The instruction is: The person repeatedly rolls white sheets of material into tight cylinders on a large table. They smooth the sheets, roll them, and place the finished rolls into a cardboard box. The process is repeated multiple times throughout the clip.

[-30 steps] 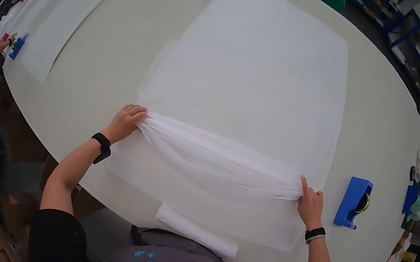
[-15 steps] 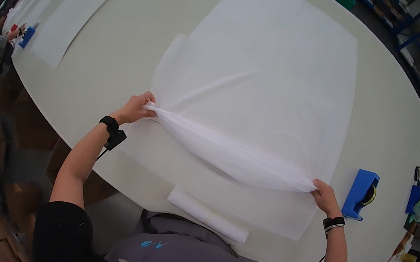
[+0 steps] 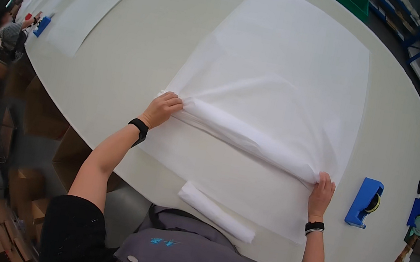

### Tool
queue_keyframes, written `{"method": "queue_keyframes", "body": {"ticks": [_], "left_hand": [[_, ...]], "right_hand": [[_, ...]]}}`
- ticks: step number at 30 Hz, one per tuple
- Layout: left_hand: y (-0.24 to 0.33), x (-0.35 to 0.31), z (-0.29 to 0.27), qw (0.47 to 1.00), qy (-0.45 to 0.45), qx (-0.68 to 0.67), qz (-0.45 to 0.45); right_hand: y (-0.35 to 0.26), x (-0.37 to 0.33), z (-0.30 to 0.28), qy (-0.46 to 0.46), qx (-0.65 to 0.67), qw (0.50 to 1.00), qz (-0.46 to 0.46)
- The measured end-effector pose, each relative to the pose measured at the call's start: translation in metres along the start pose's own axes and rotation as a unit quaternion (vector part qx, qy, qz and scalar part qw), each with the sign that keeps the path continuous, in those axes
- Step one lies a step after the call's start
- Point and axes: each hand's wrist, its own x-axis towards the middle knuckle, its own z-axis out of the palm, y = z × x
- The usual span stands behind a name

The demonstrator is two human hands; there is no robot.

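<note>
A thin white sheet (image 3: 297, 51) lies spread over the pale table in front of me, its near part gathered into a loose, puffy fold (image 3: 248, 138) running from left to right. My left hand (image 3: 163, 109) is closed on the left end of this fold. At the right end, my right hand (image 3: 321, 196) has its fingers closed on the sheet, with creases fanning out from there. Below the fold lies another flat, see-through white layer (image 3: 236, 175). Nearer to me rests a rolled white sheet (image 3: 215, 211), touched by neither hand.
A blue tape dispenser (image 3: 361, 205) stands right of my right hand. More white sheets (image 3: 88, 8) lie at the far left, near another person (image 3: 12, 31) and a second blue dispenser (image 3: 42, 26). White rolls and a green bin (image 3: 348, 1) are at the far side.
The fold has moved away from me and slightly tightened. My left hand has shifted right, my right hand has turned more upright, and the bunched sheet now lies lower against the table.
</note>
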Motion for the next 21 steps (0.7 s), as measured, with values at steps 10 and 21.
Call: {"method": "queue_keyframes", "body": {"ticks": [10, 21], "left_hand": [[-0.018, 0.005, -0.008, 0.993, -0.119, 0.012, -0.026], [-0.041, 0.059, -0.019, 0.868, -0.322, -0.126, -0.357]], "right_hand": [[0.006, 0.020, -0.026, -0.112, 0.036, 0.992, -0.041], [0.061, 0.031, -0.005, -0.226, 0.163, 0.954, 0.113]]}}
